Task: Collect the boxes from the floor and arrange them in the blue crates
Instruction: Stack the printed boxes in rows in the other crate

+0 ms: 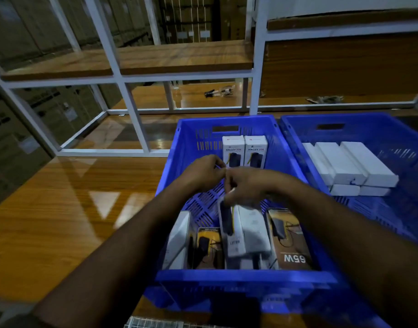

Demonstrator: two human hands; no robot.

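Both hands are over the near blue crate (226, 279) now. Your right hand (248, 188) has its fingers curled round the top of a white Halley box (244, 230), which hangs tilted above the boxes already lying at the crate's near end. Your left hand (204, 174) is curled up just beside it, fingertips meeting the right; what it pinches, I can't make out. To place this one well, turn the box upright, label facing you, and walk it to the far wall beside the two standing Halley boxes (244, 150), edges flush, no gap. Steady the bottom with the left hand as it goes down. The second crate (297, 129) on the right already carries a stack of white boxes (350, 166).
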